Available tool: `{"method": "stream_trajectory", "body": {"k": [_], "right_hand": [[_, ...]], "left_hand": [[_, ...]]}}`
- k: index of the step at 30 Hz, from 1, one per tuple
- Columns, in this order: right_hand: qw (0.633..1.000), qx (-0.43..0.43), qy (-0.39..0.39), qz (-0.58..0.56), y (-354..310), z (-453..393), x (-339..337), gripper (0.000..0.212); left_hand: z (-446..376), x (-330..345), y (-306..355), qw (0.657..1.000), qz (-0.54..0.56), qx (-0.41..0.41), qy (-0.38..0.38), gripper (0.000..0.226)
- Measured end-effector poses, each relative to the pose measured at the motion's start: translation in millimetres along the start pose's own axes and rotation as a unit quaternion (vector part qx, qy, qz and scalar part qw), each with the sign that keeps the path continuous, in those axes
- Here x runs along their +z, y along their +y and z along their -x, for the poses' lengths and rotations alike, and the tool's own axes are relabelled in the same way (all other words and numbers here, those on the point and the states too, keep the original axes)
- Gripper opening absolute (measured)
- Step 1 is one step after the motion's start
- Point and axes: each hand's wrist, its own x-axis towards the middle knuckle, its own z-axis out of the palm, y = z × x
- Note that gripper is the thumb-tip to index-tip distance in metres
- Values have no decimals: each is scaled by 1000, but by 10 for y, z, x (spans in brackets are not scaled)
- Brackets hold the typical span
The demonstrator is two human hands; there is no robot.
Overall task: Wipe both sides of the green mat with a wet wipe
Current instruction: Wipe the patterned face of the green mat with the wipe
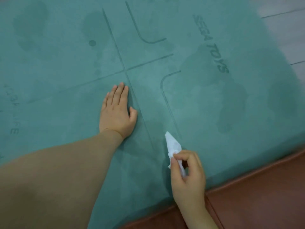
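Right hand (188,176) pinches a crumpled wet wipe (173,146) above the green mat (214,104), while the left hand (117,111), fingers flat, presses farther in, apparently steadying it.

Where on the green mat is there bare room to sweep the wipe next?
The green mat lies bare right of the curved printed line, out to the printed lettering, and across the far left. It is crowded at near centre: left hand presses flat there, right hand pinches the white wet wipe beside it.
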Motion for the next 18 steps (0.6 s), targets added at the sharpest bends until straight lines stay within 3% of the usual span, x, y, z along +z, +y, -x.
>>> {"method": "stream_trajectory", "body": {"k": [6,9,11,15,16,18], "right_hand": [[991,-106,-14,85,-173,-1253,400,6],[967,-201,-121,97,-289,-1855,796,3],[927,-280,-215,123,-363,-2082,1018,3],[811,-413,-367,191,-280,-2426,1046,11],[809,-414,-367,197,-219,-2579,961,10],[854,-379,-287,211,-74,-2987,727,5]], "left_hand": [[-29,-7,18,1000,-10,2,1,73],[-57,0,7,1000,-21,5,2,72],[-58,-2,3,1000,-29,7,-4,71],[-77,-24,1,999,-38,2,-27,69],[-83,-25,0,999,-40,4,-32,71],[-95,-33,6,998,-44,9,-42,73]]}}
